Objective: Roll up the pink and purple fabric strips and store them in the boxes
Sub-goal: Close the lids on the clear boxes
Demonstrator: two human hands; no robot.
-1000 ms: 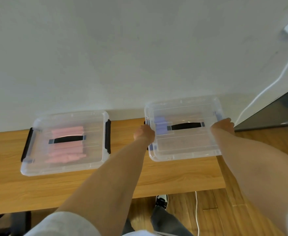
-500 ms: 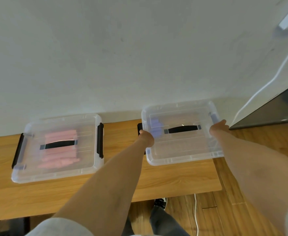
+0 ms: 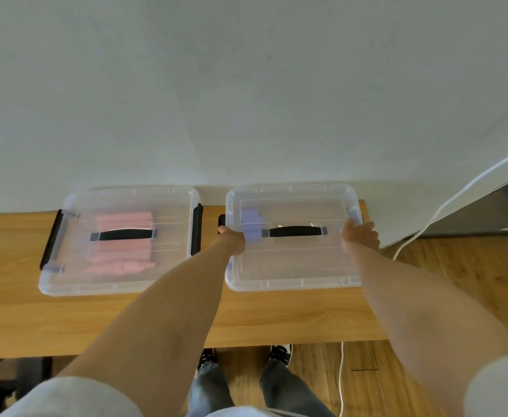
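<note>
Two clear lidded plastic boxes sit side by side on the wooden table (image 3: 162, 320). The left box (image 3: 66, 285) holds several rolled pink strips (image 3: 120, 251) under its lid and black handle. The right box (image 3: 291, 281) holds rolled purple strips (image 3: 251, 227) at its left end. My left hand (image 3: 233, 240) grips the right box's left side by the black latch. My right hand (image 3: 361, 239) grips its right side, fingers curled over the edge.
A white wall rises behind the table. A white cable (image 3: 457, 194) and a dark panel (image 3: 487, 212) lie to the right. My legs and shoes (image 3: 279, 353) stand on the wooden floor below the table's front edge.
The right box, held at both sides, has come down and left onto the table beside the pink box. The view has shifted right.
</note>
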